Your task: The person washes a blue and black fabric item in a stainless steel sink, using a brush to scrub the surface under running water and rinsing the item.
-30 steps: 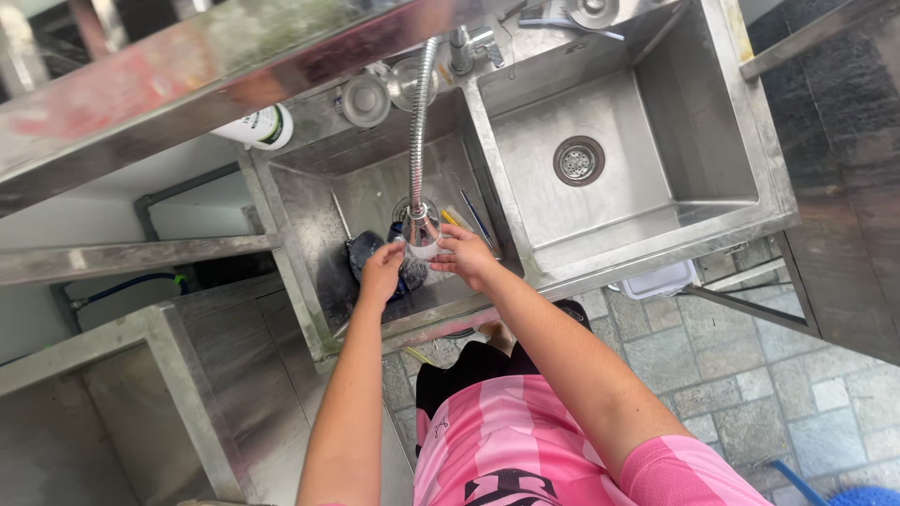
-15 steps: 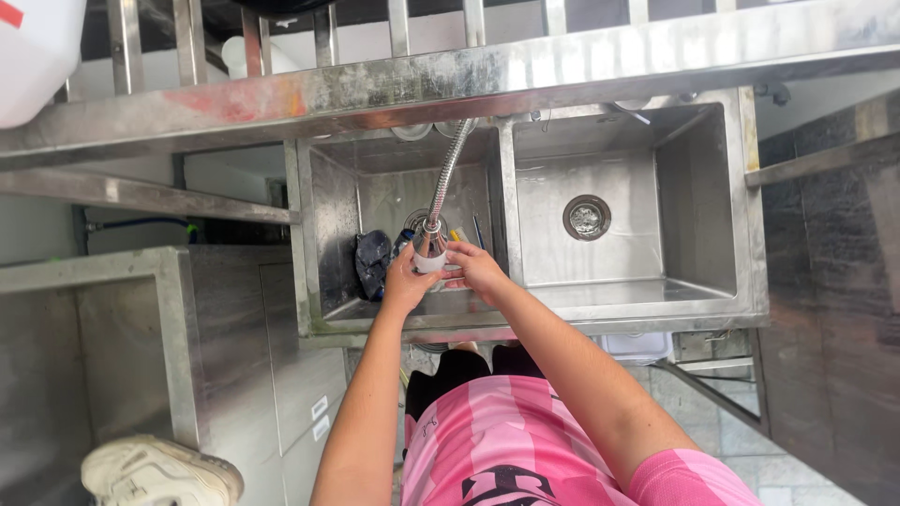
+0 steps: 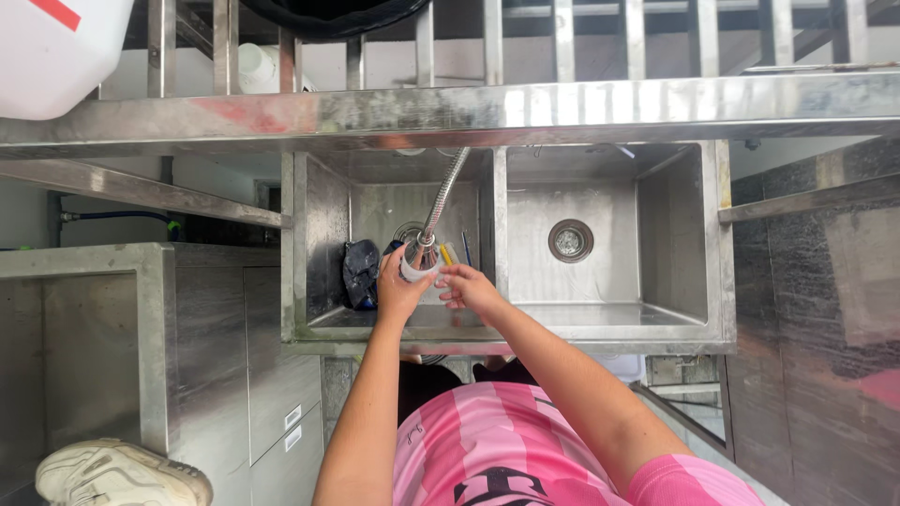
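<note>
Two hands meet over the left basin of a double steel sink (image 3: 319, 328), seen from above. Nearest the viewer are the forearms, reaching out over a pink striped shirt (image 3: 487, 440). The left hand (image 3: 398, 290) is closed around the white head of the spray nozzle (image 3: 419, 265) at the end of a flexible metal hose (image 3: 448, 192) that hangs from above. The right hand (image 3: 466, 286) sits just beside the nozzle with fingers loosely curled and holding nothing, apparently under the outlet; whether water is running cannot be told.

To do this well, I judge that the left hand should keep the head pointed down into the basin so that spray stays inside the walls, while the right hand turns under the outlet to wet every side.

Just beyond the hands, a dark crumpled cloth or bag (image 3: 360, 272) lies against the basin's left wall, and a few thin yellow and blue utensils (image 3: 452, 253) stand near the divider; both crowd the wash space. The right basin, with its round drain (image 3: 570, 240), holds nothing visible. Farther off, a steel shelf (image 3: 562, 108) crosses above the sink, limiting how high the hose can be lifted, with a white container (image 3: 56, 52) resting at its left end.
</note>
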